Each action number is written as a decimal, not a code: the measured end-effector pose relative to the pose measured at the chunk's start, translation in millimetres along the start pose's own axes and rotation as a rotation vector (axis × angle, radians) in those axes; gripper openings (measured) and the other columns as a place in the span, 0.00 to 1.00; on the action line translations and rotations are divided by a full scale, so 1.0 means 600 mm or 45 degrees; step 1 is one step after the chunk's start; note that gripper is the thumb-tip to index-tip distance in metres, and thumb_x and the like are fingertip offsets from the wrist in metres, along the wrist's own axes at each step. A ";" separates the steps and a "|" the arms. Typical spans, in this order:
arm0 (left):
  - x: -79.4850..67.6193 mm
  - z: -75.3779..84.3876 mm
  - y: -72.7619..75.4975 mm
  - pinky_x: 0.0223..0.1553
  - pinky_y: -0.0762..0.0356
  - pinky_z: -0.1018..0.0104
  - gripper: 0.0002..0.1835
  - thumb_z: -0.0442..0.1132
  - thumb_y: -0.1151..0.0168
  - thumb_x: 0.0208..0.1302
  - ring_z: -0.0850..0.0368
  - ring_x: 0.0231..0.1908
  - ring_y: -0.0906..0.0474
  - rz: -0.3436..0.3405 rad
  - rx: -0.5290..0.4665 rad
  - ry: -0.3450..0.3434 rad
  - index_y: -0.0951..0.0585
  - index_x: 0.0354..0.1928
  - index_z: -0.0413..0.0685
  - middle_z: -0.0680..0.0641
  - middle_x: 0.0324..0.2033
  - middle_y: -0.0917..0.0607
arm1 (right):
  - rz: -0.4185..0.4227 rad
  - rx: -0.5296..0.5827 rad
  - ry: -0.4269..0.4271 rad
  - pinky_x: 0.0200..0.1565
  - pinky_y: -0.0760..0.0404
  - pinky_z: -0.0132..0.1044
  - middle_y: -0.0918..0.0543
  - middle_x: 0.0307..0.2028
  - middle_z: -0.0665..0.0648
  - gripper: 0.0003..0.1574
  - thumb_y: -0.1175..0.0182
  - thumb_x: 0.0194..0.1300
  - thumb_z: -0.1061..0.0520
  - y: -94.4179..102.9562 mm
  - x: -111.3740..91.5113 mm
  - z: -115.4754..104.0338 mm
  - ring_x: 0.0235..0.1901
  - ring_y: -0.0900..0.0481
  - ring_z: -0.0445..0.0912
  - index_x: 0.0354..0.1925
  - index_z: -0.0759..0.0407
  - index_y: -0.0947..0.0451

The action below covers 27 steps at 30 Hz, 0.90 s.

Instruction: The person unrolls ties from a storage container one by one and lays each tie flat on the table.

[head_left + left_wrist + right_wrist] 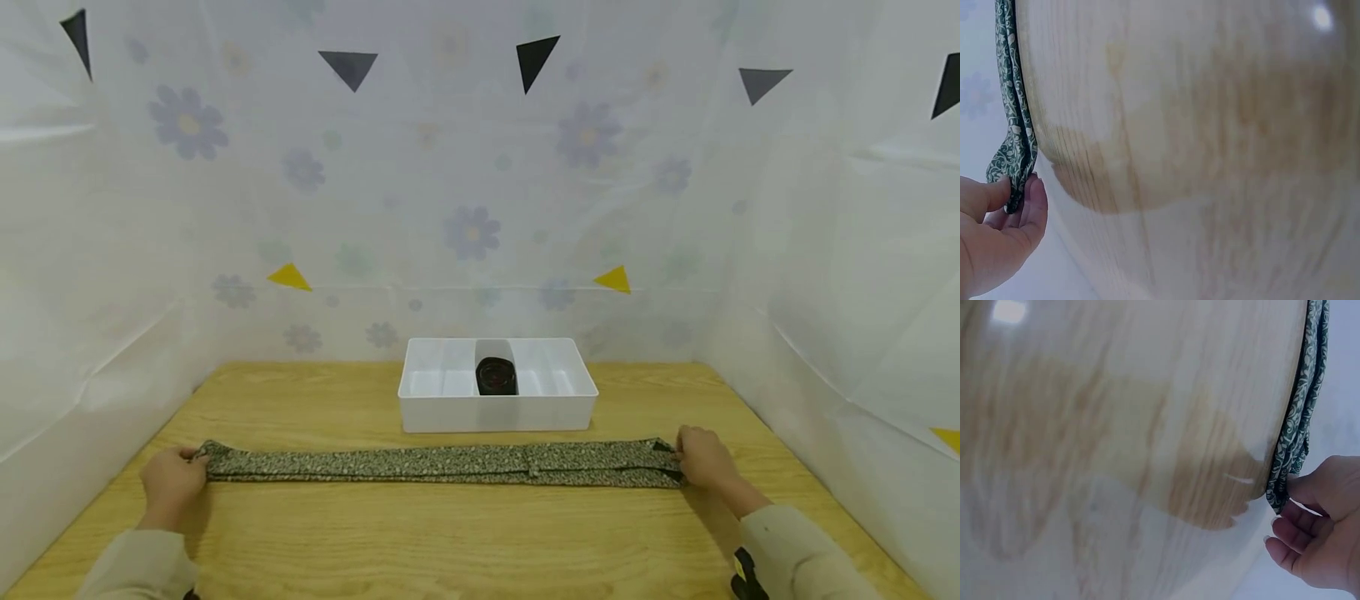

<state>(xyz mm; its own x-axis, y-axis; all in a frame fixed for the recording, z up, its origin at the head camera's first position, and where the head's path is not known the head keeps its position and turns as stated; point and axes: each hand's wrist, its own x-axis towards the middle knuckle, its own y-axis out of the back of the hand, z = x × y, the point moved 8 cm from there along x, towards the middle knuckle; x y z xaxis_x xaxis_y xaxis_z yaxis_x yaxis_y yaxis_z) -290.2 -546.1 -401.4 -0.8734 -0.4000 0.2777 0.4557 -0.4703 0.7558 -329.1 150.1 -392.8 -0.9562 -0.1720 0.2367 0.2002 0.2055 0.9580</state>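
A long green necktie [390, 463] with a pale floral pattern stretches from left to right, close over the wooden table. My left hand [174, 483] pinches its left end; in the left wrist view the thumb and fingers [1035, 206] close on the bunched cloth [1013, 150]. At the other end my right hand [705, 457] pinches the wider part, where some dark lining shows. In the right wrist view the cloth [1294, 425] is held between thumb and index finger, with the other fingers [1288, 534] loosely curled below.
Behind the necktie stands a white divided box [442, 414]. A black coiled item [496, 377] sits in its middle compartment. Pale sheeting [465, 167] with flowers and triangles hangs behind the wooden table [420, 542] and along both sides.
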 end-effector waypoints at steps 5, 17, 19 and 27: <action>0.004 -0.009 -0.002 0.43 0.33 0.40 0.17 0.31 0.50 0.60 0.24 0.40 0.29 -0.039 -0.024 0.007 0.26 0.40 0.16 0.22 0.38 0.23 | -0.039 -0.021 -0.078 0.21 0.29 0.39 0.27 0.23 0.60 0.07 0.47 0.57 0.74 -0.003 -0.001 0.000 0.21 0.29 0.48 0.26 0.68 0.34; 0.008 -0.012 0.000 0.42 0.31 0.41 0.16 0.31 0.48 0.60 0.25 0.38 0.27 0.007 -0.026 -0.020 0.25 0.40 0.16 0.23 0.34 0.20 | -0.016 -0.067 -0.098 0.21 0.28 0.40 0.27 0.22 0.60 0.08 0.47 0.56 0.74 -0.006 -0.005 0.010 0.21 0.28 0.49 0.26 0.68 0.35; 0.009 -0.010 -0.001 0.42 0.31 0.40 0.16 0.31 0.48 0.61 0.25 0.38 0.27 0.001 -0.019 -0.042 0.25 0.40 0.16 0.24 0.34 0.20 | -0.012 -0.060 -0.100 0.21 0.29 0.40 0.28 0.22 0.60 0.08 0.47 0.55 0.75 -0.006 -0.006 0.011 0.21 0.28 0.49 0.27 0.68 0.35; 0.008 -0.011 -0.008 0.45 0.31 0.39 0.18 0.32 0.49 0.63 0.24 0.41 0.29 -0.114 0.008 -0.063 0.26 0.42 0.15 0.22 0.38 0.22 | 0.120 -0.137 -0.049 0.20 0.26 0.43 0.26 0.24 0.64 0.05 0.43 0.56 0.72 0.008 -0.008 0.003 0.23 0.27 0.54 0.29 0.71 0.31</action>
<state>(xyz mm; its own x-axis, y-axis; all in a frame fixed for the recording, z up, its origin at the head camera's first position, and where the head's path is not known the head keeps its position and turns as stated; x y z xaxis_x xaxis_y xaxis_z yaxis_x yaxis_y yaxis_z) -295.2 -551.0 -407.7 -0.9183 -0.3167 0.2376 0.3741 -0.4976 0.7826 -324.1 153.4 -389.5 -0.9391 -0.1191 0.3223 0.3095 0.1143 0.9440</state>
